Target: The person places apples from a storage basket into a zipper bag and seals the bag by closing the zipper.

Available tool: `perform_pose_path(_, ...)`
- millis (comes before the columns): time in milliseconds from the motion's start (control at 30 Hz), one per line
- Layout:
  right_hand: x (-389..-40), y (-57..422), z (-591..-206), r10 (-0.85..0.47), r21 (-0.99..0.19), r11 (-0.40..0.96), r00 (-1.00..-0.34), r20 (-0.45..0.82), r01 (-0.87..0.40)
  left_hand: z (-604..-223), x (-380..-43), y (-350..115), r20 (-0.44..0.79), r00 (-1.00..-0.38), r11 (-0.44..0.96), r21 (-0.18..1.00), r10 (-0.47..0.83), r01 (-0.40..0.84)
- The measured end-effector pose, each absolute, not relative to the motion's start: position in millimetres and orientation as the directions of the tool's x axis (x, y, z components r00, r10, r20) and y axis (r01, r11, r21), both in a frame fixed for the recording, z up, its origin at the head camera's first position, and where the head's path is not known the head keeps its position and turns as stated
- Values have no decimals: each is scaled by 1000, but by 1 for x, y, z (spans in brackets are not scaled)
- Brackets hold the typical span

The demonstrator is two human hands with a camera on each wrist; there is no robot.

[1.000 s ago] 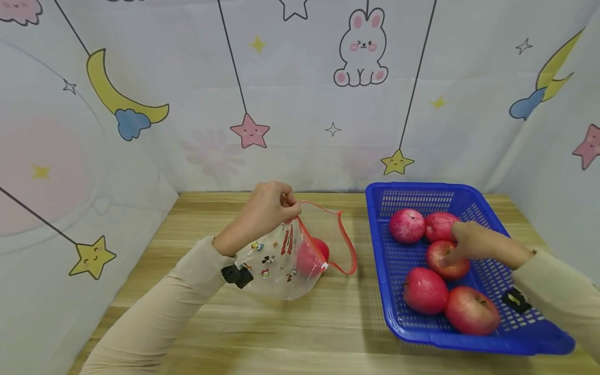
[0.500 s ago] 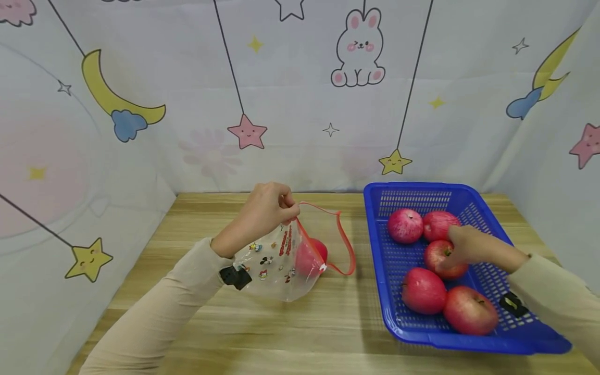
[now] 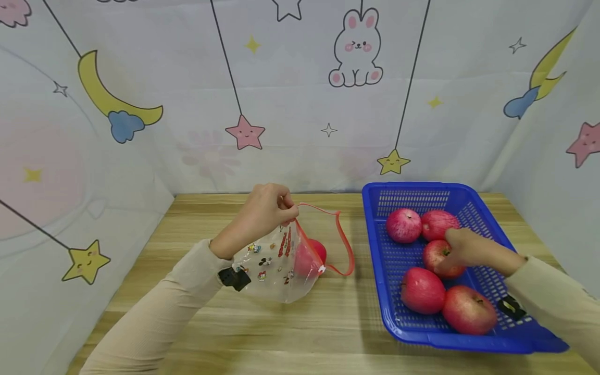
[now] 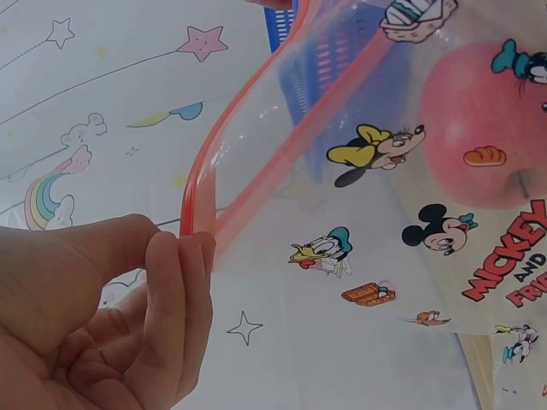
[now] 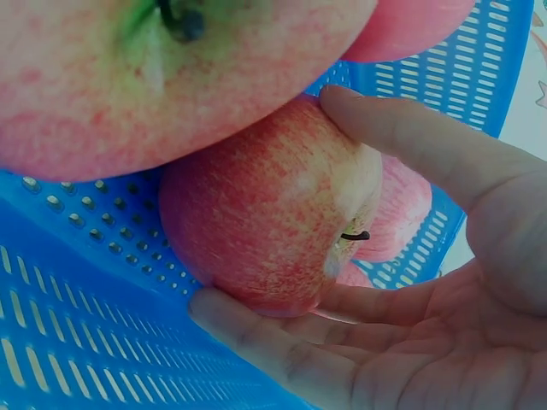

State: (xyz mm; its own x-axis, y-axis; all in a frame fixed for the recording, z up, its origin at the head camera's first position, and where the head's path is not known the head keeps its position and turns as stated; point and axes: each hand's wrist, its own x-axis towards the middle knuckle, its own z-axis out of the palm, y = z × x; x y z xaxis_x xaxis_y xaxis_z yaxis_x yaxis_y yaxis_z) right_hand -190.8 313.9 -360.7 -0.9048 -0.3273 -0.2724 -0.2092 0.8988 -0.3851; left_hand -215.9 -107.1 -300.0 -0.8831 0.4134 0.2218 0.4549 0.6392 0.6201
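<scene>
My left hand (image 3: 269,208) pinches the red zip edge of a clear zip bag (image 3: 300,289) printed with cartoon figures, holding that edge raised. The bag's mouth gapes toward the basket, and one red apple (image 3: 315,255) lies inside it on the table. In the blue plastic basket (image 3: 377,260), my right hand (image 3: 478,250) grips a red-and-yellow apple (image 5: 265,205). The right wrist view shows the thumb on one side of this apple and the fingers on the other, its stem facing the palm. In the left wrist view, thumb and forefinger meet on the zip strip (image 4: 198,184).
Several other apples share the basket: two behind the gripped one, including a striped apple (image 3: 404,225), and two in front, including a large apple (image 3: 469,310). The wooden table (image 3: 328,328) ends at a white cloth backdrop (image 3: 290,156) with printed stars and a rabbit.
The head view has drifted slightly, shifting everything a little left. My right thumb has slid a little lower along the apple; the left hand and bag stay as they were.
</scene>
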Motion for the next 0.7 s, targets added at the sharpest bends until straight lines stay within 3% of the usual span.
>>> perform_pose_path(700,-190,316,-366,-337,-354,896,-930,-146,-269,-298,-214,-108,209,-887,639,628,411,444)
